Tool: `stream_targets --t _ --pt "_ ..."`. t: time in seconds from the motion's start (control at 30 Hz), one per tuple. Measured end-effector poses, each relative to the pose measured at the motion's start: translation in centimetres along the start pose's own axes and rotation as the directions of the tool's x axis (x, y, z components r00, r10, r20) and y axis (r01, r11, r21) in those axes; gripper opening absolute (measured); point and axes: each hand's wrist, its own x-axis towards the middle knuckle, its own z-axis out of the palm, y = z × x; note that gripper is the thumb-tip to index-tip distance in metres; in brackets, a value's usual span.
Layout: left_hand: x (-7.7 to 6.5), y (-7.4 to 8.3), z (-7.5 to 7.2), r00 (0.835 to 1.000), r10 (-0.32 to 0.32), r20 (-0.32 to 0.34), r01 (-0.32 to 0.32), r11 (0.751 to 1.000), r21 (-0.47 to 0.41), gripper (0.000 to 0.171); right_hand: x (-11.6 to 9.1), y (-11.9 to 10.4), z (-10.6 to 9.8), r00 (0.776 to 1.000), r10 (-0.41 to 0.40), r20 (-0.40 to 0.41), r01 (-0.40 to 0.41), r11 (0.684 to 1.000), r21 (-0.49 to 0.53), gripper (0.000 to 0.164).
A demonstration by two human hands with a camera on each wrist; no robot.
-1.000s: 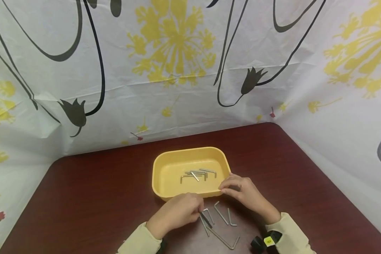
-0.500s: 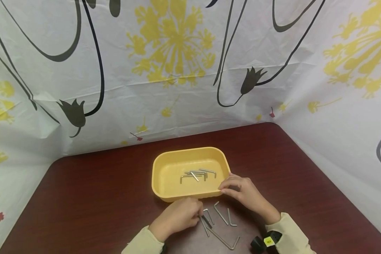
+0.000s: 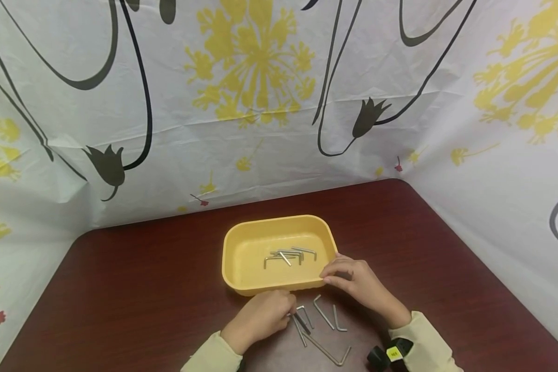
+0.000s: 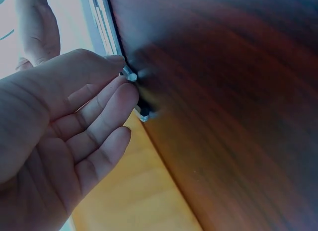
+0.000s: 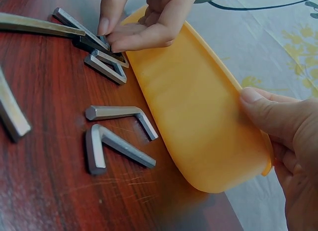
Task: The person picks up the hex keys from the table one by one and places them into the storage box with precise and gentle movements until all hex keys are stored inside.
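My left hand (image 3: 262,315) is low over the table in front of a yellow tray (image 3: 242,271). Its thumb and index finger pinch the short end of a silver hex key (image 4: 130,77), seen close up in the left wrist view. A dark hex key (image 3: 303,324) and more silver ones lie against each other at those fingertips. My right hand (image 3: 353,281) grips the tray's near right corner, thumb on the rim in the right wrist view. Inside the tray, several hex keys (image 3: 283,258) lie in a loose pile.
Right of the left hand, an angled hex key (image 3: 324,313) and another short one (image 3: 337,320) lie apart. A longer hex key (image 3: 327,352) lies closer to me. Patterned white cloth (image 3: 260,170) hangs behind the dark red table (image 3: 144,279) and along its sides.
My left hand has drawn slightly down and back from the tray's near wall, its fingers staying at the hex keys. The right hand and tray have not moved.
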Motion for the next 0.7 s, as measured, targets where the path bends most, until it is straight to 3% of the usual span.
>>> stream_targets --t 0.43,0.7 --pt "0.22 -0.12 0.51 0.999 0.008 -0.032 -0.008 1.0 0.008 0.02 -0.02 0.06 0.02 1.0 0.003 0.003 -0.003 1.0 0.008 0.012" --pt "0.3 -0.26 0.4 0.998 0.057 -0.029 -0.059 0.996 -0.068 0.024 -0.09 0.18 0.02 1.0 0.0 0.004 0.0 1.0 0.013 0.01"
